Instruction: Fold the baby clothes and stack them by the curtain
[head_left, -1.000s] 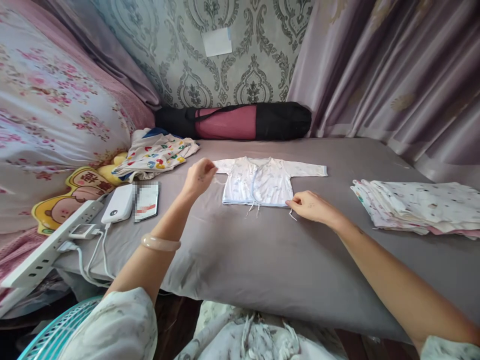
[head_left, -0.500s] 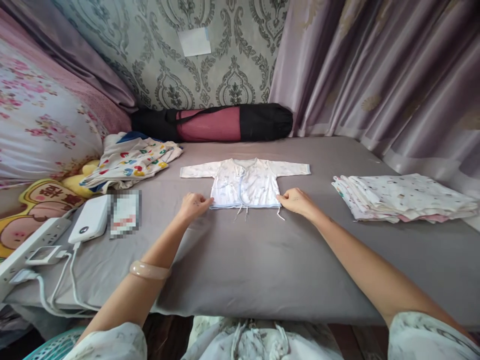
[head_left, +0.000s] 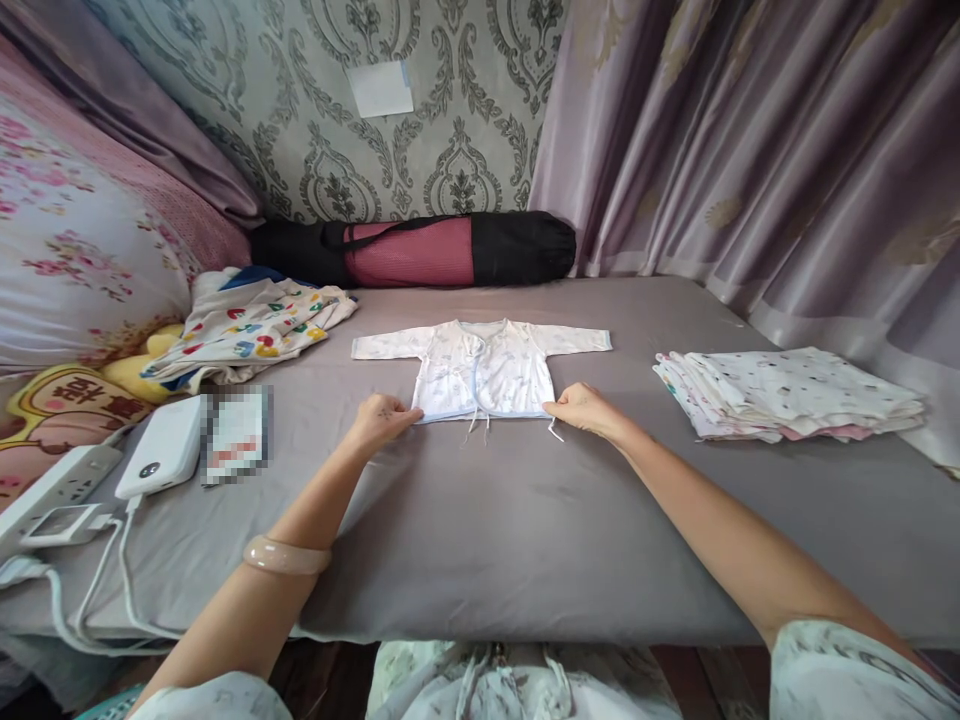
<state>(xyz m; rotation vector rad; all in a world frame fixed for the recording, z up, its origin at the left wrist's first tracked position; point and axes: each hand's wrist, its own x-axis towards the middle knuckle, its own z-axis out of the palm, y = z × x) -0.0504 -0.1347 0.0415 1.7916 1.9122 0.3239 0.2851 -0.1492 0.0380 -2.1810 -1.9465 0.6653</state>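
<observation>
White baby shirt (head_left: 481, 368) lies flat, sleeves spread, mid-bed on grey sheet (head_left: 480, 530). Left hand (head_left: 379, 417) pinches its lower left hem corner, right hand (head_left: 581, 408) the lower right; a grip at both corners likely keeps fabric taut. Folded cloth stack (head_left: 787, 392) sits well apart, right.

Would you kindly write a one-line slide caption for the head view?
The left hand and right hand pinch the bottom corners of a white baby shirt spread flat on the grey bed.
</observation>
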